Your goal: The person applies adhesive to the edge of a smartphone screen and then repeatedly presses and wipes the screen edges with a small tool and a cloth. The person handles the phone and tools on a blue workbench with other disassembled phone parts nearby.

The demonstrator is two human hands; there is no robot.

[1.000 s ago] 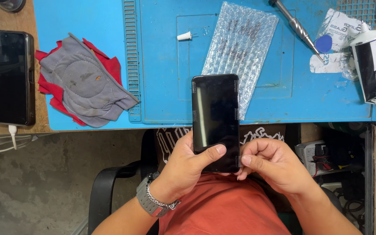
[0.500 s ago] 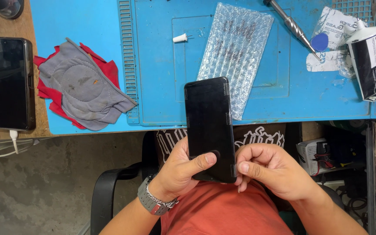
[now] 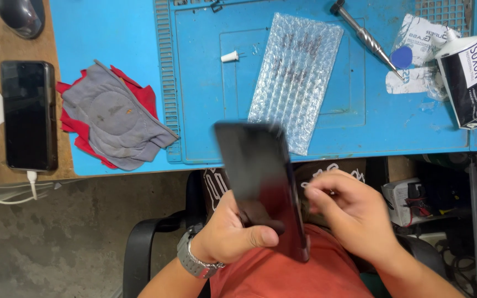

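- Clearly gripped in the left hand (image 3: 233, 237): a black, glossy slab-shaped smartphone (image 3: 260, 185), blurred, thumb pressed across its lower face and the other fingers hidden behind it.
- Held over the lap, just below the near edge of the blue silicone work mat (image 3: 316, 132), long axis running up and away from the fingers, tilted with the top end leaning left.
- Right hand (image 3: 349, 212) loosely curled, holding nothing that could be made out, fingertips (image 3: 311, 192) just beside the phone's right edge; touching or not, impossible to tell through the blur.
- Left hand therefore the carrier, right hand the nearer free one, phone lying straight to the left of its fingertips.
- Beyond the phone's top end, on the mat: a clear bubble-wrap sheet (image 3: 296, 77); further right, a metal rod-shaped tool (image 3: 365, 36) and a black-and-white glue tube (image 3: 467, 83).
- Well to the left of the fingers: a crumpled grey and red cloth (image 3: 111, 118) and a second black phone (image 3: 28, 113) lying flat on a cable.
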